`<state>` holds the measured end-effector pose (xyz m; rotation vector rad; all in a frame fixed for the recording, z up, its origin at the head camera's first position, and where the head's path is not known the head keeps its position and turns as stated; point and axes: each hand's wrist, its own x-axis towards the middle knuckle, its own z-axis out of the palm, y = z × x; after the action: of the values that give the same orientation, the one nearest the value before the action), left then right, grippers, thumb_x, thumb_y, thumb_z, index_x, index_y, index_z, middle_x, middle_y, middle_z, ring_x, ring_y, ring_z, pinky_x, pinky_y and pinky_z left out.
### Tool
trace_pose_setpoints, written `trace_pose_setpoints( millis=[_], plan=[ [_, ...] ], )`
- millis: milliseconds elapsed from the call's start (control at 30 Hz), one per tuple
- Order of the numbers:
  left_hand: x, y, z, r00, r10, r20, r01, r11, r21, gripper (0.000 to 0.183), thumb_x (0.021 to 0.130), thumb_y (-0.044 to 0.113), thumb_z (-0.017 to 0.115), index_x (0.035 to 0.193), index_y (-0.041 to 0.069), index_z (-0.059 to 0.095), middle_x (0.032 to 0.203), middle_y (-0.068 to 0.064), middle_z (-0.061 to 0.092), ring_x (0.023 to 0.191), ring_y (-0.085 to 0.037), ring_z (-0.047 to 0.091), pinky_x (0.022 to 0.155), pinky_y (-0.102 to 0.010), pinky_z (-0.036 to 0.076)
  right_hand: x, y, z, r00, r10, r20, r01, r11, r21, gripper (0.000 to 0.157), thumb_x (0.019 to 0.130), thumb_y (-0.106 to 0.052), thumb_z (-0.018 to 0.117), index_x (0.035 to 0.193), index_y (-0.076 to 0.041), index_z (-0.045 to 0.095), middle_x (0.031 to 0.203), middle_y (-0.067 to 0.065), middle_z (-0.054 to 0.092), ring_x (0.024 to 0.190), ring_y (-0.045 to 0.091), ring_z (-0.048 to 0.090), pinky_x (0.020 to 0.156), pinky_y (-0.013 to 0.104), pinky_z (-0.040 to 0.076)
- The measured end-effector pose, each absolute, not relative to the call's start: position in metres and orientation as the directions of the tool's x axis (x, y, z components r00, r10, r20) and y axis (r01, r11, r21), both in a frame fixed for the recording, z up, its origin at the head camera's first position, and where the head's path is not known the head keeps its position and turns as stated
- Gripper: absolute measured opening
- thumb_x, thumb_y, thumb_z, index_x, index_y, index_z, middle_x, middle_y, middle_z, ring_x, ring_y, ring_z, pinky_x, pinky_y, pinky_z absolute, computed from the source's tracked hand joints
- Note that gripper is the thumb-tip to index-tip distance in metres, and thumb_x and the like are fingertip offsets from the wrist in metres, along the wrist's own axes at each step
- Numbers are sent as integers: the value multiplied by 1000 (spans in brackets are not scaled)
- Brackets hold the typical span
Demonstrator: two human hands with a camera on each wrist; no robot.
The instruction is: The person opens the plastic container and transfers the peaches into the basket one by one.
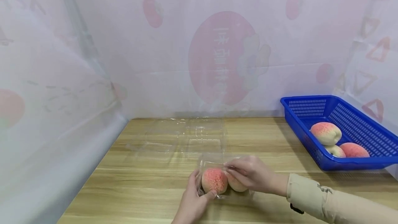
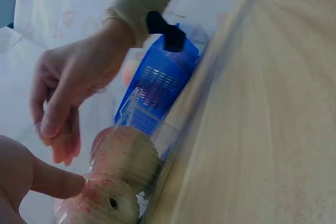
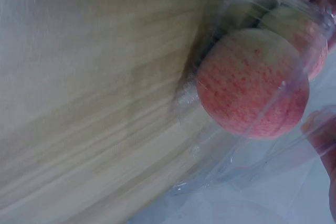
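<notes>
A clear plastic clamshell box sits near the front of the wooden table, with two pink-and-cream peaches side by side in it. My left hand grips the box's left end, its thumb by the near side of the left peach. Over the right peach, my right hand pinches the thin clear lid with thumb and fingers. The lid's outline is hard to make out. In the left wrist view, the peaches show through the clear plastic.
At the right stands a blue perforated basket holding several peaches. More clear plastic boxes lie opened out at the back of the table. Printed white cloth hangs behind and at the sides.
</notes>
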<state>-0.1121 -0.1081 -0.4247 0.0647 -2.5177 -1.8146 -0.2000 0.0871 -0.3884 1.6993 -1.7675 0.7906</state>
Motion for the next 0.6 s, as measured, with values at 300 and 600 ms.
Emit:
trace_pose_setpoints(
  millis=[300,600],
  plan=[
    [-112,-107,-424,-1000,0,-3,-3,317,948,94,74,27,72,139,-2,10,139,-27,23,125,-37,25,100,-57,13,-205,92,-377,-138,-683,717,-987,30,-160,20,73,1,69,93,-1,66,85,7,67,73,8,63,64,13,49],
    [-112,-107,-425,-1000,-4,2,1,306,952,94,74,27,72,139,-2,11,138,-28,24,125,-37,26,100,-56,13,-209,96,-379,-286,-675,680,-921,-2,-389,21,70,0,74,90,-1,69,87,9,67,78,17,65,67,21,51]
  ],
)
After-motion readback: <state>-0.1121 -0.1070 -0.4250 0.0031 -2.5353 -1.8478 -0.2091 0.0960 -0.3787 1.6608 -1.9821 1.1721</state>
